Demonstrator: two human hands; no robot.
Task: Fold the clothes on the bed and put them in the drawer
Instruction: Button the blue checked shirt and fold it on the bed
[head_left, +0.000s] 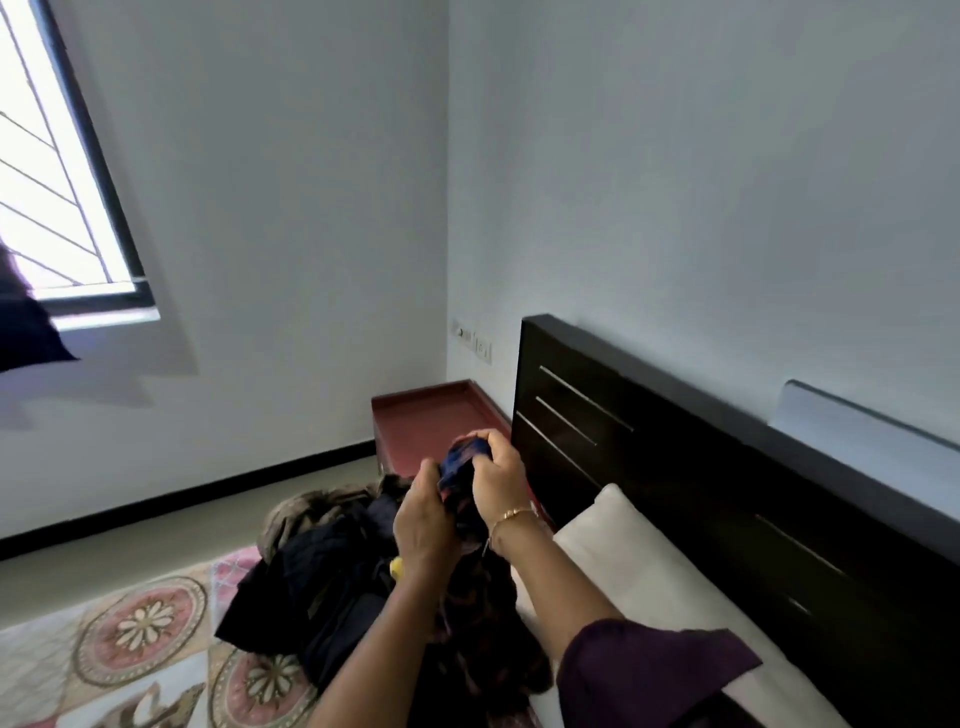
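A dark blue patterned garment (460, 467) is lifted above the bed, bunched between both hands. My left hand (423, 522) grips its lower part and my right hand (496, 475) grips its top. The rest of it hangs down between my forearms. A heap of dark clothes (322, 582) lies on the patterned bedspread (140, 629) just below and left of my hands, with a brownish garment (301, 512) at its far side. A reddish-brown bedside drawer unit (421, 415) stands beyond my hands in the corner of the room; its front is hidden.
A dark wooden headboard (701, 467) runs along the right, with a white pillow (639, 566) against it. A wall switch plate (472, 338) is above the bedside unit. A window (57, 171) is at upper left. Bare floor (171, 535) lies between bed and wall.
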